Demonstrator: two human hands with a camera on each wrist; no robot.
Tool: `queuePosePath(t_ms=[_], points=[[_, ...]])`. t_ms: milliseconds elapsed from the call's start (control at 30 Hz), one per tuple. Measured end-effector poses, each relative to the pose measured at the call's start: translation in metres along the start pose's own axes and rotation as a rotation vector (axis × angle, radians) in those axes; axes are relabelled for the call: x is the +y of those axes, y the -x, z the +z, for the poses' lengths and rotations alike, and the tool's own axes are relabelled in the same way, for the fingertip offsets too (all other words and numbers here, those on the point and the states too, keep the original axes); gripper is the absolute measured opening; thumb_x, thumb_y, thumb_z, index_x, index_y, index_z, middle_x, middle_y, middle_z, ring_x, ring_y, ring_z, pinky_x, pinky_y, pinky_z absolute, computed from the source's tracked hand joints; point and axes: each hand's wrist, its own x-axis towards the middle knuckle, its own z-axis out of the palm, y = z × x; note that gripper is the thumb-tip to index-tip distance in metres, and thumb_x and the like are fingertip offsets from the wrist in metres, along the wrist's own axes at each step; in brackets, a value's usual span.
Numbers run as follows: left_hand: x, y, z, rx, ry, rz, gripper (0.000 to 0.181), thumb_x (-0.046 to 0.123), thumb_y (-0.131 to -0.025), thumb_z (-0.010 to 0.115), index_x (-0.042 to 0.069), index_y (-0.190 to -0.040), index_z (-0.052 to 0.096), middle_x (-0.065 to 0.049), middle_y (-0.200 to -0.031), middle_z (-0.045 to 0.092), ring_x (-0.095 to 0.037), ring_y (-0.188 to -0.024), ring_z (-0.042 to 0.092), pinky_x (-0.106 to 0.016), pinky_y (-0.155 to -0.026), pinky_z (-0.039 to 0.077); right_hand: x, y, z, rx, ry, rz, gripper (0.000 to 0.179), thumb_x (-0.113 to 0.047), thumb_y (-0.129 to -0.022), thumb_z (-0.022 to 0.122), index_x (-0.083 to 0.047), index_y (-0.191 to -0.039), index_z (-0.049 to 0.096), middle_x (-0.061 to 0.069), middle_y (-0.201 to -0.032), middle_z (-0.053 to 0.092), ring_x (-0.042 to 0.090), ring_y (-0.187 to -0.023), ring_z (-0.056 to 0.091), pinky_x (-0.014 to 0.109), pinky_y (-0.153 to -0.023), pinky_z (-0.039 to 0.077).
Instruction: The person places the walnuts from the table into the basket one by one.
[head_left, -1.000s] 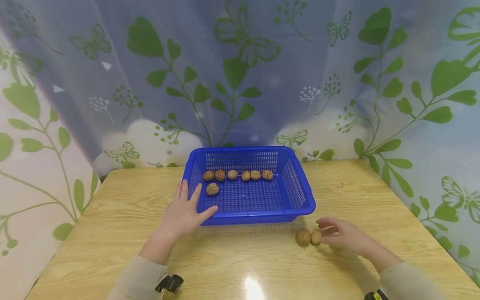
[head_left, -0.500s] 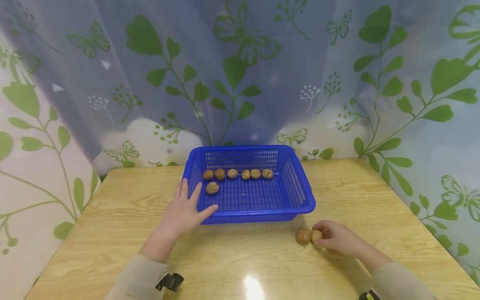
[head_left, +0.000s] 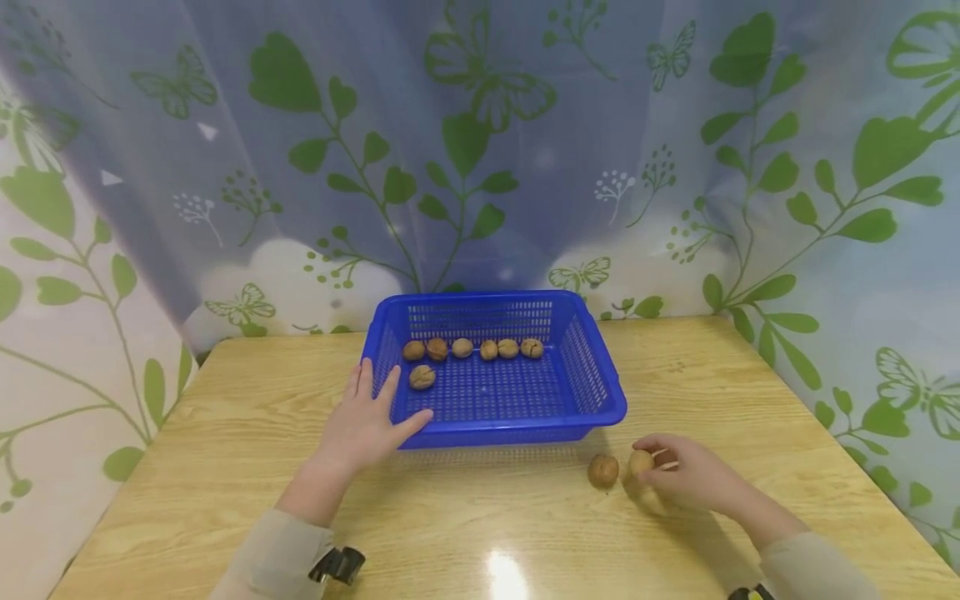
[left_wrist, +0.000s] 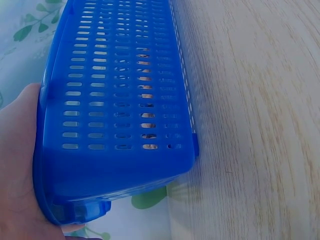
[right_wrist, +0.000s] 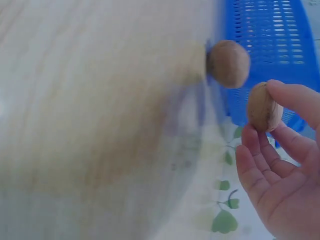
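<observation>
My right hand (head_left: 693,473) pinches a walnut (right_wrist: 262,107) between thumb and fingers, close over the table to the right of the basket's front corner. Just left of it another walnut (head_left: 603,472) lies on the wood. My left hand (head_left: 367,429) rests on the front left corner of the blue plastic basket (head_left: 510,431), fingers spread over the rim. Inside the basket, several walnuts (head_left: 462,348) form a row along the back wall, and a single walnut (head_left: 422,377) sits in front of the row's left end.
The wooden table (head_left: 247,417) extends around the basket on both sides and in front. Behind it hangs a curtain (head_left: 525,208) printed with green leaves and butterflies. A bright light reflection shows near the table's front.
The right hand first reached the walnut beside the other one, took hold of it, and has drawn it slightly right, apart from its neighbour. The left hand stays on the basket.
</observation>
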Motion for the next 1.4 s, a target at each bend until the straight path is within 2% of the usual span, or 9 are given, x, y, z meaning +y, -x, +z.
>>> queuePosePath(t_ms=[100, 233, 367, 767, 1033, 1267, 1400], points=[[-0.001, 0.0, 0.0, 0.0, -0.003, -0.004, 0.091, 0.074, -0.07, 0.025, 0.012, -0.136, 0.02, -0.024, -0.137, 0.0, -0.038, -0.124, 0.0, -0.058, -0.084, 0.026, -0.007, 0.002, -0.007, 0.014, -0.037, 0.029, 0.048, -0.029, -0.077, 0.061, -0.003, -0.115, 0.048, 0.011, -0.108, 0.052, 0.027, -0.094, 0.05, 0.03, -0.068, 0.045], [0.0, 0.001, 0.0, 0.001, -0.004, -0.001, 0.091, 0.075, -0.07, 0.024, 0.011, -0.136, 0.021, -0.024, -0.137, 0.001, -0.038, -0.124, 0.0, -0.057, -0.085, 0.026, -0.019, 0.004, -0.016, 0.067, -0.036, 0.045, 0.047, -0.035, -0.078, 0.058, -0.011, -0.117, 0.047, 0.007, -0.112, 0.05, 0.026, -0.098, 0.049, 0.034, -0.072, 0.044], [0.001, 0.001, -0.002, 0.003, -0.002, 0.003, 0.091, 0.074, -0.07, 0.025, 0.011, -0.135, 0.022, -0.025, -0.137, 0.001, -0.038, -0.124, 0.0, -0.056, -0.085, 0.027, -0.03, 0.004, -0.025, 0.112, -0.031, 0.009, 0.045, -0.036, -0.079, 0.056, -0.013, -0.118, 0.046, 0.007, -0.115, 0.049, 0.027, -0.1, 0.048, 0.035, -0.074, 0.044], [-0.001, 0.0, 0.001, 0.023, -0.01, 0.002, 0.091, 0.075, -0.07, 0.024, 0.013, -0.136, 0.02, -0.024, -0.137, 0.002, -0.039, -0.123, 0.002, -0.059, -0.083, 0.026, -0.066, -0.012, -0.062, 0.109, -0.001, -0.049, 0.046, -0.036, -0.08, 0.055, -0.016, -0.12, 0.043, 0.007, -0.119, 0.045, 0.026, -0.103, 0.045, 0.039, -0.077, 0.042], [0.001, 0.002, 0.0, 0.029, -0.003, 0.014, 0.089, 0.074, -0.071, 0.026, 0.012, -0.135, 0.022, -0.025, -0.137, 0.003, -0.039, -0.123, 0.001, -0.057, -0.084, 0.027, -0.079, -0.033, -0.059, 0.068, -0.036, -0.057, 0.048, -0.036, -0.078, 0.058, -0.016, -0.119, 0.045, 0.004, -0.118, 0.046, 0.023, -0.101, 0.048, 0.037, -0.079, 0.042], [0.001, 0.002, 0.002, 0.017, -0.001, 0.005, 0.089, 0.073, -0.071, 0.027, 0.012, -0.135, 0.022, -0.025, -0.137, 0.002, -0.039, -0.123, 0.001, -0.058, -0.083, 0.027, -0.095, -0.07, -0.052, 0.009, 0.007, -0.071, 0.048, -0.042, -0.076, 0.058, -0.017, -0.115, 0.048, 0.001, -0.115, 0.048, 0.021, -0.103, 0.047, 0.04, -0.081, 0.04], [-0.001, 0.001, 0.003, 0.021, -0.003, 0.001, 0.091, 0.075, -0.069, 0.024, 0.012, -0.135, 0.022, -0.024, -0.137, 0.001, -0.037, -0.124, -0.001, -0.056, -0.085, 0.028, -0.108, -0.093, -0.047, -0.021, 0.023, -0.083, 0.044, -0.045, -0.075, 0.058, -0.022, -0.111, 0.05, -0.004, -0.11, 0.049, 0.015, -0.101, 0.048, 0.038, -0.081, 0.039]])
